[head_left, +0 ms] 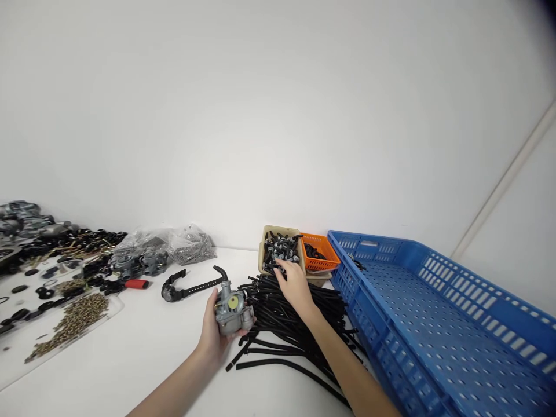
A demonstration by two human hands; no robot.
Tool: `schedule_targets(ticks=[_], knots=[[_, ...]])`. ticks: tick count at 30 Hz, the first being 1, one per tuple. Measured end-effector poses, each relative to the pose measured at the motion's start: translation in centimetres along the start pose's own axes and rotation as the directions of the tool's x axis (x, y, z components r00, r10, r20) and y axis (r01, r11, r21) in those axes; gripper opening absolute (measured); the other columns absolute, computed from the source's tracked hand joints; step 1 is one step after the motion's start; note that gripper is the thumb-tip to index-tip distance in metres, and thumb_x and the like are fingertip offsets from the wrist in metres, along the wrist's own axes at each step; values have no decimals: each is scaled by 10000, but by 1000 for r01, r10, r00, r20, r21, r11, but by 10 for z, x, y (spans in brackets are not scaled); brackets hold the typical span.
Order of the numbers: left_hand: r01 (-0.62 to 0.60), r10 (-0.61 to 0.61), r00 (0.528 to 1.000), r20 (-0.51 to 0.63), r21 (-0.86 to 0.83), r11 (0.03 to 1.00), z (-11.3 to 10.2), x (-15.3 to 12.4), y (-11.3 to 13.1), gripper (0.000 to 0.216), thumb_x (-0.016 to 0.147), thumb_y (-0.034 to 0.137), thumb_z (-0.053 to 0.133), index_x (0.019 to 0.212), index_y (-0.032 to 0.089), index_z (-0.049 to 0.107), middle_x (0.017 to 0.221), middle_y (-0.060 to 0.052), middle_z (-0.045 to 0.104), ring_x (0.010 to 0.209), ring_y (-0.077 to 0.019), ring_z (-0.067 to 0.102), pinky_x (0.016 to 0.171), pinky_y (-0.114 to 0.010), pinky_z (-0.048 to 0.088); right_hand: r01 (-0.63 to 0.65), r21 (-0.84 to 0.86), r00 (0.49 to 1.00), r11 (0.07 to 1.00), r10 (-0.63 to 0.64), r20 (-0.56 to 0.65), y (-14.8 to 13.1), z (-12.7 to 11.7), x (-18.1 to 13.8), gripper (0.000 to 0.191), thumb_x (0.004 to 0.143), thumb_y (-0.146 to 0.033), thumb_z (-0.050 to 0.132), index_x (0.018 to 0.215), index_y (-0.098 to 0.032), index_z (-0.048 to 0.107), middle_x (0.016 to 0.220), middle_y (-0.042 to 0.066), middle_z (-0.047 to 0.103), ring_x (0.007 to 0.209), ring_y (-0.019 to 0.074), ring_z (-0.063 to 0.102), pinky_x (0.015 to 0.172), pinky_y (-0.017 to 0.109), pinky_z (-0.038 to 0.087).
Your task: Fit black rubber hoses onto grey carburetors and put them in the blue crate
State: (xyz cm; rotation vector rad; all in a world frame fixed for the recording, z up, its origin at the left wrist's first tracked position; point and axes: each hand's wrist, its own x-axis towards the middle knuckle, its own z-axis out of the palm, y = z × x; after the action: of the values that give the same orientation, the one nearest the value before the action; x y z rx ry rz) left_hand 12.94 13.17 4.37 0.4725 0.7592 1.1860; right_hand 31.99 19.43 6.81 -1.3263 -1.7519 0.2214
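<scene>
Over a white table (147,347) by a wall (260,116), the left hand (211,333) cradles a carburetor (231,314), fingers curled round it, apparently for support, leaving the right hand (296,285), thumb and forefinger parted, free at the tan bin (262,253).

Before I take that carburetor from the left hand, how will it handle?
The carburetor looks like metal, so probably rigid and dense for its size. Its lumpy body might tip if pushed. The curved black hose up top likely flexes.
</scene>
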Motion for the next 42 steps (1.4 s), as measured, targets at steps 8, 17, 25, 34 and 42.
schedule_targets(ticks=[8, 17, 25, 34, 42], knots=[[34, -45, 998, -50, -201, 979, -3, 8, 5, 476, 877, 500, 438, 1057, 87, 591, 933, -151, 724, 809, -284, 711, 579, -338, 591, 93, -198, 986, 976, -118, -115, 15, -11, 7, 193, 885, -246, 523, 958, -159, 679, 967, 113, 688, 934, 250, 607, 888, 408, 466], [-32, 18, 998, -57, -251, 967, 0, 6, 7, 539, 843, 511, 506, 1165, 80, 533, 1068, -174, 683, 957, -323, 673, 710, -388, 593, 340, 85, 644, 937, -166, -747, -52, -78, 11, 227, 899, -305, 529, 1042, -179, 652, 1028, 93, 691, 771, 183, 694, 750, 345, 567], [-40, 57, 996, 64, -240, 970, 1, 2, 10, 589, 856, 517, 484, 1228, 59, 490, 1195, -214, 620, 1070, -322, 623, 896, -454, 522, 117, 695, 836, 710, 308, -455, -65, -70, 17, 383, 780, -365, 672, 1100, -169, 595, 1098, 109, 690, 960, 224, 680, 843, 363, 551], [-145, 161, 986, 45, -247, 958, 3, -1, 11, 425, 879, 450, 473, 1143, 131, 569, 1048, -132, 703, 967, -283, 666, 923, -488, 488, -185, 603, 982, 776, 121, 145, -67, -3, -9, 446, 880, -543, 450, 1058, -171, 619, 1006, 131, 721, 850, 240, 707, 767, 378, 563], [-273, 287, 952, 101, -133, 953, 9, -5, 10, 595, 779, 584, 536, 1214, 179, 573, 1225, -104, 635, 1218, -304, 515, 1056, -418, 365, -116, 539, 978, 834, 1, 209, -66, 46, -51, 905, 650, -312, 788, 1416, -215, 316, 1334, 126, 537, 1191, 279, 537, 1015, 427, 420]])
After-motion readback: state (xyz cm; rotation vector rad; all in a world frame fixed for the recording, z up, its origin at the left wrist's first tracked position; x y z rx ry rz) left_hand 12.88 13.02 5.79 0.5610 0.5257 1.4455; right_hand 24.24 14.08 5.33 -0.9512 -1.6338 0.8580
